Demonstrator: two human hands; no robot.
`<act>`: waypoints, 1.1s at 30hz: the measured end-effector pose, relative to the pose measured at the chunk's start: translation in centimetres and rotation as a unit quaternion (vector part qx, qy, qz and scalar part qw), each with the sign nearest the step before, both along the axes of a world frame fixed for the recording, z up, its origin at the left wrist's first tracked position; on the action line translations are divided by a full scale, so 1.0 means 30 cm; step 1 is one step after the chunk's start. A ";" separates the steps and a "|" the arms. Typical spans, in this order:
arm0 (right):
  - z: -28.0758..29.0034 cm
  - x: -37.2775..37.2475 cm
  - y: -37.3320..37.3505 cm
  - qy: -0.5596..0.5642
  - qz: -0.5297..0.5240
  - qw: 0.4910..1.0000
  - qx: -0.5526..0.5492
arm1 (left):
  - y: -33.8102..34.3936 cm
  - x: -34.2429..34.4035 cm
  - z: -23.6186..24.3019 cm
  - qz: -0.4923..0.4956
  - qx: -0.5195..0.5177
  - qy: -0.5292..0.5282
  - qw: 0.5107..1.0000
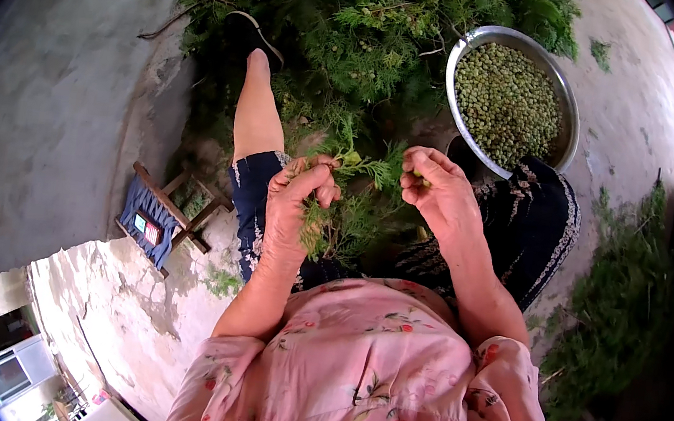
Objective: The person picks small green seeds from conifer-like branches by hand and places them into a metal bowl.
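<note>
Outdoor-looking paved spot, seated person working by hand. Left hand [302, 185] has thumb and fingers closed on a green sprig [363, 166], which sticks out toward the right hand [441, 188], in front of the lap. Right-hand fingertips are together, pinching a small green bit [418, 173]; too small to tell what it is. Hands are apart, roughly level with each other. More feathery greenery hangs just below the left hand, over the lap.

Floor [637, 96] is pale, rough concrete, stained and patchy, with loose green scraps here and there. Big pile of leafy branches [367, 37] covers the floor beyond the hands; one dark shoe [249, 36] is at its left edge. Metal basin [569, 125] is at the right side of the pile, just beyond the right knee, holding lots of small round green berries [508, 104]. Second heap of greenery [616, 304] lies on the floor at far right, in shade.

Left side: broad smooth grey slab [54, 117], edge running beside the work area. Low wooden stool [202, 215] near the left leg, blue woven seat [141, 199], phone [147, 228] lying on it. Lower left corner, well away: building with a window [7, 376]. Bright light along the far right edge.
</note>
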State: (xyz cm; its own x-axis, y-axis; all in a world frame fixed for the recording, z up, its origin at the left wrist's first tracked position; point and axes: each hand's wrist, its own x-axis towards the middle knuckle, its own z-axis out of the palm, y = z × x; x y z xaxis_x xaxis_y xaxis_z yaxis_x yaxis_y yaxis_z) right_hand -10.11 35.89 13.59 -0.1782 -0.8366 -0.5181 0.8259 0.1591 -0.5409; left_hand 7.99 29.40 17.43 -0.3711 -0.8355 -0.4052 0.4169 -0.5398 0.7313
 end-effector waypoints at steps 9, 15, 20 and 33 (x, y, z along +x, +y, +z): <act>0.105 0.085 -0.054 0.057 0.145 0.985 -0.079 | 0.025 -0.008 0.022 -0.029 -0.073 -0.075 0.994; 0.087 0.073 -0.034 0.020 0.112 0.989 -0.093 | 0.046 -0.045 0.075 -0.015 -0.086 -0.152 0.985; 0.044 0.051 -0.003 -0.062 0.154 0.976 -0.141 | 0.039 -0.039 0.035 -0.024 -0.039 -0.156 0.987; 0.114 0.067 -0.006 0.240 0.137 0.957 -0.082 | 0.064 -0.067 0.046 -0.065 -0.194 -0.267 0.942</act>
State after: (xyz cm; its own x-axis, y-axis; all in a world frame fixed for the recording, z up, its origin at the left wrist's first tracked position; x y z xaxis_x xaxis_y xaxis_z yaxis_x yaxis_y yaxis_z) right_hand -8.12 35.71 17.01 -0.1256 -0.9491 -0.2887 0.4146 0.2142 -0.8845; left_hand 5.97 31.34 18.81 -0.3106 -0.9206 -0.2366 -0.1172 -0.2099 0.9707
